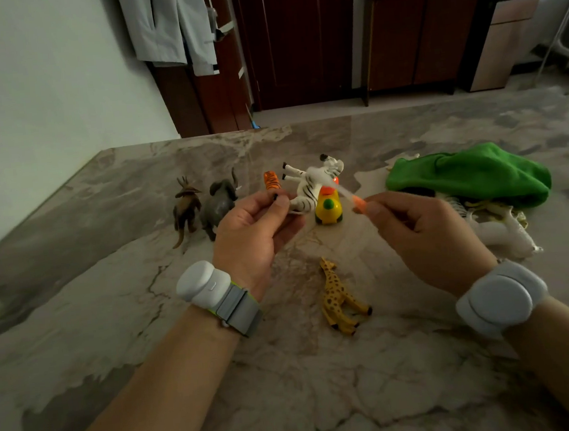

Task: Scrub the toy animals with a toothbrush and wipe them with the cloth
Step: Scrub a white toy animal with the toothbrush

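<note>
- Left grip [257, 235] pinches a black-and-white striped plastic zebra [311, 183] by its legs above the marbled worktop [111, 299].
- Right grip [422, 237] pinches a clear, orange-tipped toothbrush [356, 201] against it.
- Crumpled green cloth [472, 175] lies at right.

- The scene is dim with a grey-green cast; only the crumpled bright green cloth [472, 175], right of the right hand [425, 234] and its fingers, keeps strong colour.
- Soft light arrives from beyond the fingertips, laying a pale sheen on the glossy grey-brown marble tabletop [321, 136].
- Shadows below the fingers are faint and soft-edged.
- The translucent orange-handled toothbrush [350, 195] pinched in the right fingers is smeared by motion.
- The black-and-white striped plastic zebra [311, 185], pinched at the fingertips of the left hand [253, 231], looks slightly soft.
- Wide-angle stretch swells the forearms on the near side of the fingers, and the dark red-brown wooden door [295, 35] far beyond them leans.
</note>
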`<state>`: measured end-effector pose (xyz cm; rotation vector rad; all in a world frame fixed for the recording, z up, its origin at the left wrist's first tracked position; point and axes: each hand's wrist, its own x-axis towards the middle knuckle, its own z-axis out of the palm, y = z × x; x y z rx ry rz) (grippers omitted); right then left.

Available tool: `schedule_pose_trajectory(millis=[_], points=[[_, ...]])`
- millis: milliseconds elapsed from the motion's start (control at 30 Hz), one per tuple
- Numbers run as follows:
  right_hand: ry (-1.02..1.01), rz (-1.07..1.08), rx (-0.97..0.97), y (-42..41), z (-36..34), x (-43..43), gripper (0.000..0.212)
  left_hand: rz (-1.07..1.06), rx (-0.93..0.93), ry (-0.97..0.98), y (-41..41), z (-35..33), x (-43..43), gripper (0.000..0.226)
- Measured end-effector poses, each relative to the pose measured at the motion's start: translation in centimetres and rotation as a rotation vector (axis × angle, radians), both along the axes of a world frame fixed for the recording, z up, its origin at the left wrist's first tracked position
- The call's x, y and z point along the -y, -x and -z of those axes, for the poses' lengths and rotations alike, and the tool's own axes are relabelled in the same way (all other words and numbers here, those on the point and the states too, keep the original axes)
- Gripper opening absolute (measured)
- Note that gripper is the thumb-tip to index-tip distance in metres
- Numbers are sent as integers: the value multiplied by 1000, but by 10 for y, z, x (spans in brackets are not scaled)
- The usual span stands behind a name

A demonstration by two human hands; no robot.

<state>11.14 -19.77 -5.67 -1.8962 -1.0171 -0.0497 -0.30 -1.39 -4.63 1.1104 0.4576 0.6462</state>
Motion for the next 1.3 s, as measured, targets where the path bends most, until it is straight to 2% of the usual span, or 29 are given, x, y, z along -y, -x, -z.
schedule_pose_trajectory(millis=[100,367,533,600,733,867,933,1000,1100,1300], points=[[109,-124,31,8,0,-1,23,-12,-3,19,0,-1,0,22],[-53,77,30,0,0,-1,28,20,-10,-19,2,-1,-1,23],[46,-60,-2,9,-1,-3,21,-6,-9,4,1,0,0,23],[26,-55,9,9,-2,-3,21,-9,-9,5,1,-1,0,22],[-7,25,-57,0,-2,0,27,-21,12,10,1,-3,3,15],[205,61,-136,-2,-1,-1,52,-18,31,11,2,-3,2,13],[229,91,-152,-1,-1,-2,58,-40,45,22,1,-4,1,13],[167,110,-135,-1,-2,-2,55,-69,54,22,1,-5,0,12],[79,91,-110,-1,-2,-3,37,-105,61,27,1,-6,-2,12],[161,-97,-127,6,-1,-3,29,-164,73,64,-2,-6,0,12]])
